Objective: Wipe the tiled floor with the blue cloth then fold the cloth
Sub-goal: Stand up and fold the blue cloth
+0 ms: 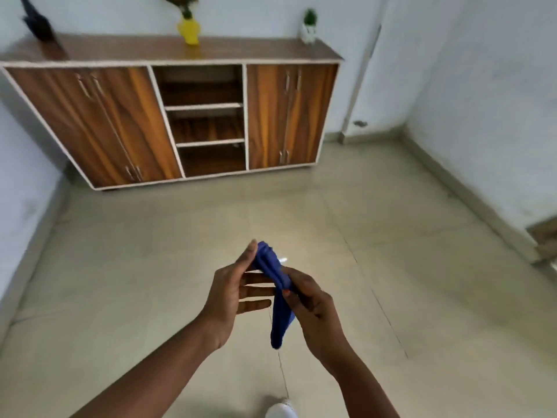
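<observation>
The blue cloth (275, 285) is bunched into a narrow strip and hangs in the air between my hands, above the beige tiled floor (150, 267). My right hand (313, 309) pinches the strip near its middle, and the lower end dangles below. My left hand (235, 297) touches the cloth's upper end with its thumb, while its other fingers are spread apart behind the cloth.
A wooden sideboard (193, 116) with two door pairs and open middle shelves stands against the far wall. On its top sit a yellow vase (189, 30), a small potted plant (309, 27) and a dark object (40, 25). A white shoe tip (280, 411) shows below.
</observation>
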